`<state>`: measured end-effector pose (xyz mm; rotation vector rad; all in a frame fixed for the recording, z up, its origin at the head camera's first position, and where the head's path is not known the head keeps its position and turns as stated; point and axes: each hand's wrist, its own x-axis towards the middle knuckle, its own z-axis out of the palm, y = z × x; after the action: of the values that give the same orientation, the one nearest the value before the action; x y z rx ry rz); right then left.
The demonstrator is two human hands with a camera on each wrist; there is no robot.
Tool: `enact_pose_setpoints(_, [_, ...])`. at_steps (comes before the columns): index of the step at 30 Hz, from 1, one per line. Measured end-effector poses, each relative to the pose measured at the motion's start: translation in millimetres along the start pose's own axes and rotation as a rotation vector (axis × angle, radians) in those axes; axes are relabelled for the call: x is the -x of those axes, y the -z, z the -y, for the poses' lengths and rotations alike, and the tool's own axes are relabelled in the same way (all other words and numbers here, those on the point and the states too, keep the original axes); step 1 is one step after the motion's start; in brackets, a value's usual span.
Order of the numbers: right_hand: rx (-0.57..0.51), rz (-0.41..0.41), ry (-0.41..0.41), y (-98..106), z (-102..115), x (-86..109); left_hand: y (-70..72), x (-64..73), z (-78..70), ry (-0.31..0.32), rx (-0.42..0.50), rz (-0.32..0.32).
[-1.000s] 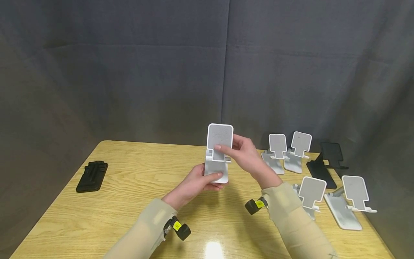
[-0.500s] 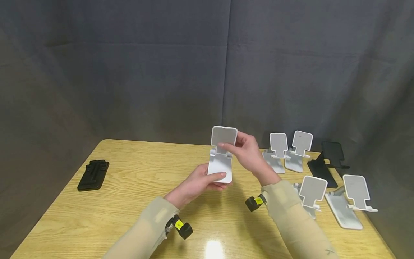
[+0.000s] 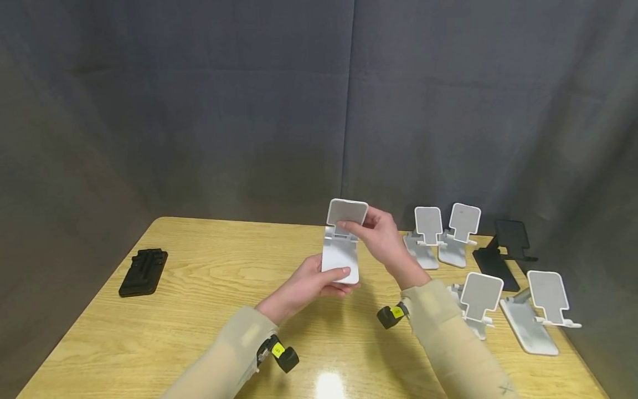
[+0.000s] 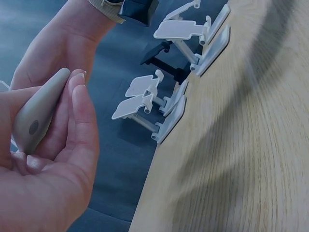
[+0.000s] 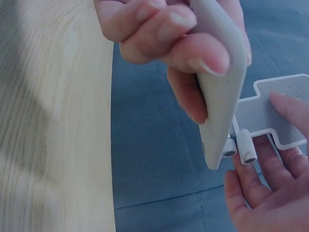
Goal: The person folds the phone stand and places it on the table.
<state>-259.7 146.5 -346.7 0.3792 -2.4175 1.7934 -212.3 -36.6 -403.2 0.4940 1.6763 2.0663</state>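
Note:
A white folding phone stand point(image 3: 341, 254) with a grey pad is held up above the table between both hands. My left hand point(image 3: 314, 280) grips its base at the lower end, thumb across the front and fingers behind. My right hand point(image 3: 381, 235) pinches the upper plate point(image 3: 347, 211), thumb on the grey pad point(image 5: 270, 113) and fingers behind it. In the right wrist view the plate stands out at an angle from the base point(image 5: 224, 82), near the small hinge ends. The left wrist view shows the base edge-on point(image 4: 41, 113) in the left palm.
Several unfolded white phone stands point(image 3: 548, 299) and a black phone stand point(image 3: 498, 257) stand at the table's right side. A folded black stand point(image 3: 143, 271) lies at the left. A dark curtain point(image 3: 249, 111) hangs behind the wooden table point(image 3: 219, 260).
The upper plate has tilted relative to the base, showing more of the base below it. Both hands and the stand have shifted slightly right, keeping their grips.

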Motion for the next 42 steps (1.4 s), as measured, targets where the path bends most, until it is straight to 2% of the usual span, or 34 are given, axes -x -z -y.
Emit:
enact_pose_setpoints(6, [0.015,0.015,-0.066,1,7,0.4,0.9,0.3,2.6,-0.007,-0.025,-0.008])
enact_pose_setpoints(10, [-0.019,0.024,-0.112,4,11,0.0,1.6,-0.1,3.4,-0.012,-0.039,-0.006])
enact_pose_setpoints(19, [-0.028,0.088,-0.177,8,14,-1.5,1.3,-0.3,4.7,-0.018,-0.030,-0.003])
enact_pose_setpoints(30, [-0.076,0.105,-0.158,6,15,-1.6,3.1,0.0,4.9,-0.026,-0.017,-0.001])
enact_pose_setpoints(42, [-0.080,0.148,-0.110,1,12,6.3,6.1,0.0,6.8,-0.022,-0.009,-0.039])
